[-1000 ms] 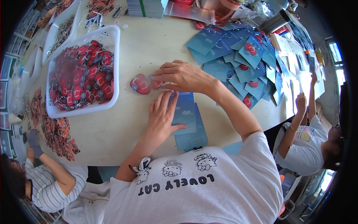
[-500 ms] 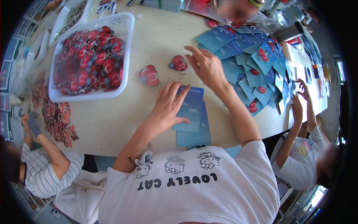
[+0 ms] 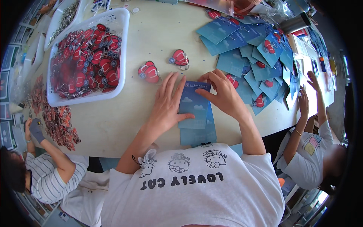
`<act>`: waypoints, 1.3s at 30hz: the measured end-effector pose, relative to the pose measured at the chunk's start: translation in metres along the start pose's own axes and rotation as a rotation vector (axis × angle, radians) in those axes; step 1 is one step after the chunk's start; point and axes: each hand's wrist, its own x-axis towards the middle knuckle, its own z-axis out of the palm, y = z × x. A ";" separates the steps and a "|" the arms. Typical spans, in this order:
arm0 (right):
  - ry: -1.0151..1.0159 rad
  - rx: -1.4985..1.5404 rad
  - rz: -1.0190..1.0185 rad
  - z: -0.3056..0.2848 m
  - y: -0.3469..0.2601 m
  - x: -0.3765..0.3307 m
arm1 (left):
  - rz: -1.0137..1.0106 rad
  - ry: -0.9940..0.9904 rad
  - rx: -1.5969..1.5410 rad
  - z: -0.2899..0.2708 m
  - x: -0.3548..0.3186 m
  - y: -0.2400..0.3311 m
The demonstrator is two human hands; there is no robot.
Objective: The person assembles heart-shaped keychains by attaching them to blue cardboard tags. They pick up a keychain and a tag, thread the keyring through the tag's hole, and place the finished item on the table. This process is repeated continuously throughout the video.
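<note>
A blue card (image 3: 193,108) with white clouds lies on the table before me, overlapping a second blue card (image 3: 198,135). My left hand (image 3: 165,100) rests at its left side, fingers stretched out and thumb lying on the card. Over the upper right corner curves my right hand (image 3: 225,94); its thumb tip is on the card, and the forefinger, apart from the thumb, reaches the top edge. Just beyond my hands sit two sets of red, rounded keychains: one pair (image 3: 149,73) near my left fingertips, another (image 3: 179,58) with a round blue charm and a metal ring.
A white basket (image 3: 123,56) full of red keychains stands at left, beside a heap of small reddish pieces (image 3: 60,125). At right spreads a pile of blue cards (image 3: 230,62), some bearing keychains, with a metal flask (image 3: 294,23) behind. People work at both sides.
My right hand has come down and toward me from near the keychains to the card's upper right corner. The left hand stays at the card's left side.
</note>
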 end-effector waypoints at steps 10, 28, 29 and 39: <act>0.088 0.132 -0.276 -0.009 -0.004 0.034 | -0.292 0.408 -1.298 -0.007 -0.001 -0.006; 0.140 -0.076 -0.683 -0.023 -0.021 0.049 | -0.058 0.865 -0.645 -0.051 0.049 -0.011; 0.185 -0.098 -0.686 -0.024 -0.026 0.049 | -0.060 0.825 -0.692 -0.049 0.056 -0.008; 0.593 -0.014 -0.558 -0.017 -0.049 0.054 | 0.063 0.661 -1.212 -0.033 0.065 0.023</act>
